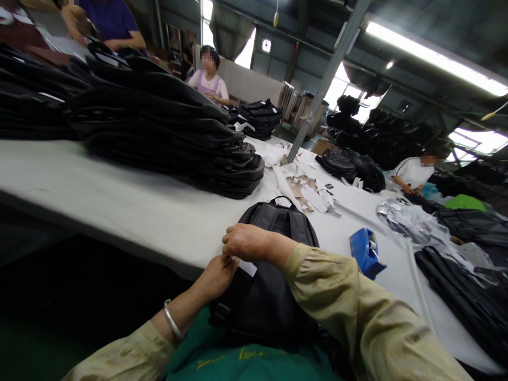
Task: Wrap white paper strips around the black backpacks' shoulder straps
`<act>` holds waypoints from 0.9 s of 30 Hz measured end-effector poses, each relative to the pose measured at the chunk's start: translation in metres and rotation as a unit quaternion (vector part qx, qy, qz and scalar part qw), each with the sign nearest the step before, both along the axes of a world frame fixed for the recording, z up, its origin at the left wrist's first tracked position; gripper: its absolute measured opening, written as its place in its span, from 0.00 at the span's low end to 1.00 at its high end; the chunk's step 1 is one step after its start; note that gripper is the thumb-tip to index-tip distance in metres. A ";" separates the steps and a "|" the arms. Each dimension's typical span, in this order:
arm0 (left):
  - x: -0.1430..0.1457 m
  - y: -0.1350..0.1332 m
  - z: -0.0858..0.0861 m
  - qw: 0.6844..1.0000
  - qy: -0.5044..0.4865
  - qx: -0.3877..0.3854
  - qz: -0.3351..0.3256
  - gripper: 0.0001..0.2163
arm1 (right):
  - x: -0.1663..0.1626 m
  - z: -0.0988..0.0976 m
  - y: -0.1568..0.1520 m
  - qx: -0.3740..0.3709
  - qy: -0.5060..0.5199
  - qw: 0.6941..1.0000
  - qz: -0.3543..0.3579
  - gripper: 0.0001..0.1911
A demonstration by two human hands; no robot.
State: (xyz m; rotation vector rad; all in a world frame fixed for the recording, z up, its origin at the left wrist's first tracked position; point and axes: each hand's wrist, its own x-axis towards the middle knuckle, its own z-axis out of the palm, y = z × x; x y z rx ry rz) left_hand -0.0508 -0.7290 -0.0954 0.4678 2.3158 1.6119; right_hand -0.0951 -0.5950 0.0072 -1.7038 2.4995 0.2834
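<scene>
A black backpack lies in front of me at the table's edge, its straps and top handle facing up and away from me. My left hand is closed in a pinch at the bag's left side. Just above it, my right hand crosses over the bag with its fingers also pinched, the fingertips meeting those of the left. What sits between the fingers is hidden. A white tag sticks out beside the fingertips, against the black material.
Tall stacks of black bags stand on the white table at left. A blue tape dispenser, paper scraps and crumpled plastic lie to the right. A metal post rises from the table. Other people work farther back.
</scene>
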 end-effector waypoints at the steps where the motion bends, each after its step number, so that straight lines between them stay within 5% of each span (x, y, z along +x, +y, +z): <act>1: 0.000 0.000 0.001 1.000 -0.004 0.002 0.005 0.17 | -0.002 -0.001 0.000 0.002 -0.005 1.000 0.007 0.06; 9: 0.002 -0.002 0.004 0.999 -0.021 -0.010 0.021 0.18 | 0.004 -0.018 0.015 -0.055 0.034 0.998 0.025 0.09; 16: 0.006 -0.003 0.001 0.977 -0.179 0.116 0.015 0.15 | 0.044 -0.067 0.049 -0.197 0.054 0.974 -0.101 0.13; 21: 0.004 -0.005 0.006 0.936 -0.277 0.217 -0.012 0.13 | 0.067 -0.091 0.051 -0.341 -0.005 0.918 -0.203 0.14; 25: 0.003 0.000 0.009 0.950 -0.276 0.136 0.053 0.16 | 0.070 -0.101 0.046 -0.473 -0.072 0.829 -0.291 0.05; 27: 0.003 0.002 0.008 0.957 -0.264 0.099 0.062 0.16 | 0.069 -0.101 0.043 -0.490 -0.079 0.806 -0.322 0.09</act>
